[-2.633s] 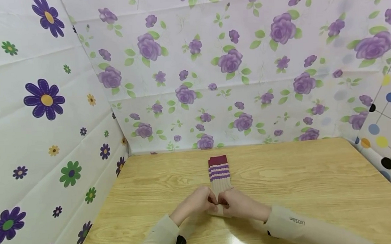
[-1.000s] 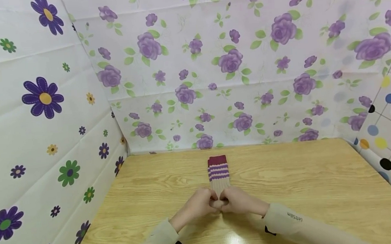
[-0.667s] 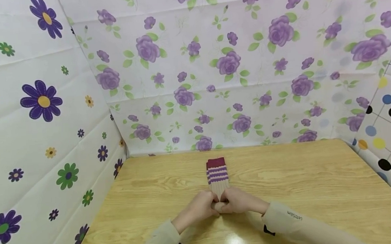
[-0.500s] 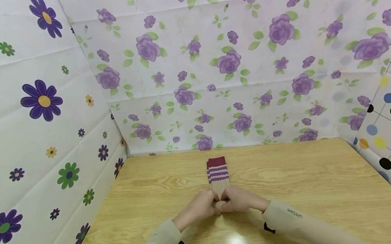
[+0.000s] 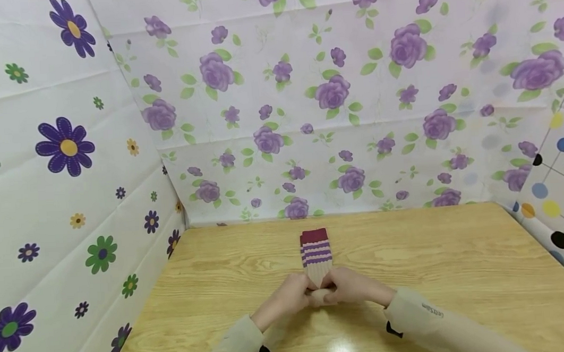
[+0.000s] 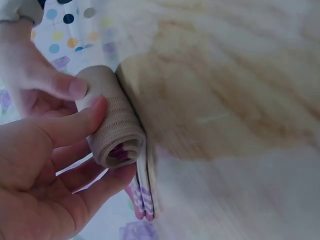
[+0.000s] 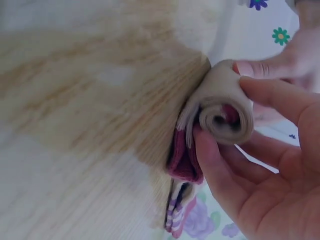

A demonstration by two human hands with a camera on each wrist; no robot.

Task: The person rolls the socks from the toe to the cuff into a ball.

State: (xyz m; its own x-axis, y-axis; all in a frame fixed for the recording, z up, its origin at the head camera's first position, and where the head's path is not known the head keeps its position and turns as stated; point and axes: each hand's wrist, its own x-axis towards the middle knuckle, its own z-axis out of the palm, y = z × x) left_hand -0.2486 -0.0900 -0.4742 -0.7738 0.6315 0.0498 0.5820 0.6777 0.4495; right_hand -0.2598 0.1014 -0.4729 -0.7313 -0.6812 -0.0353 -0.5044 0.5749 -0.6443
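Observation:
A pair of beige knit socks (image 5: 317, 253) with purple stripes and maroon cuffs lies stacked on the table, cuffs pointing away from me. Its near end is wound into a thick roll (image 6: 112, 112), with maroon showing inside the spiral. My left hand (image 5: 290, 297) grips one end of the roll between thumb and fingers. At the other end, my right hand (image 5: 354, 286) holds it the same way, thumb on the near side. In the right wrist view, a maroon patch (image 7: 185, 160) sticks out beneath the roll (image 7: 227, 92).
The wooden table (image 5: 435, 263) stretches out on both sides of the socks. Behind it hangs a rose-printed sheet (image 5: 258, 92). A daisy-printed sheet (image 5: 63, 208) covers the left side and a dotted sheet (image 5: 560, 182) the right.
The socks' near end, lying flat below my hands at first, is now rolled up. Both hands stay at nearly the same spot, fingers shifting around the roll. The striped cuffs stay flat.

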